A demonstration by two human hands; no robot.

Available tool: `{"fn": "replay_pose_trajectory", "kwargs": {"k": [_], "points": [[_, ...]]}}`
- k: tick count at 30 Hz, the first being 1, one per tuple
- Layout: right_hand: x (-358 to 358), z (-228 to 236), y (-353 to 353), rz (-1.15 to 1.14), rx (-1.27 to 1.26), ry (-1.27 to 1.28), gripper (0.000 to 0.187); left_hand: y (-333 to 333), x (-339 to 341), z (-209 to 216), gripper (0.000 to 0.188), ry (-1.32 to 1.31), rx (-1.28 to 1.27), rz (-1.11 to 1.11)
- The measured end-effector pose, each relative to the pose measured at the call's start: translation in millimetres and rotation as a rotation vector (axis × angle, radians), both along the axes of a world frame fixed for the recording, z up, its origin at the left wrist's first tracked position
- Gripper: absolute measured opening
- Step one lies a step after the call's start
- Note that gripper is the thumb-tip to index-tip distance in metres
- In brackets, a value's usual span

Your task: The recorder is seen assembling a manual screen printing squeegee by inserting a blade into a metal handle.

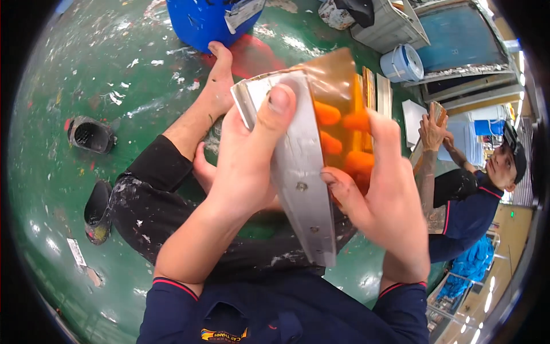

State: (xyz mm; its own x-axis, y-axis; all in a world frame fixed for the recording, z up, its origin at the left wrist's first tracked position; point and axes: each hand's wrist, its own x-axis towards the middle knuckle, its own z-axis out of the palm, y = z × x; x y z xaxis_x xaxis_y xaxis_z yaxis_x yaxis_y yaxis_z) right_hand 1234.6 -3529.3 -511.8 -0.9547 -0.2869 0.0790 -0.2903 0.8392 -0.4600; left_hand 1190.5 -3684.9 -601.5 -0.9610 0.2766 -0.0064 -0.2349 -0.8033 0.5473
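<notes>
A squeegee with a silver metal holder (299,166) and a see-through amber blade (335,74) is held up in front of me, tilted. My left hand (243,155) is closed round the holder's upper end, its thumb pressed flat on the metal face. At the blade side, my right hand (387,189) pinches the squeegee, with the thumb at the seam between metal and blade. Several fingertips show orange through the blade, behind it. Screw heads dot the holder, and its lower end points down toward my lap.
A blue bin (206,26) stands ahead near my bare foot. Two dark clogs (91,135) lie at left on the paint-spotted green floor (137,74). At right are a white bucket (402,63), strips (382,92), and a seated person (470,212) holding a wooden-coloured piece.
</notes>
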Motion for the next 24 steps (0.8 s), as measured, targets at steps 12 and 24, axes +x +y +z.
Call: {"fn": "replay_pose_trajectory", "kwargs": {"k": [12,24], "points": [[28.0,-70.0,127.6,-0.218,-0.152,-1.200,0.030,-13.3,-20.9,-158.0,0.071,-0.360,0.027,0.309],[66.8,-137.9,141.5,-0.241,-0.155,-1.085,0.034,5.5,-10.1,-214.7,0.062,-0.544,0.189,0.433]]}}
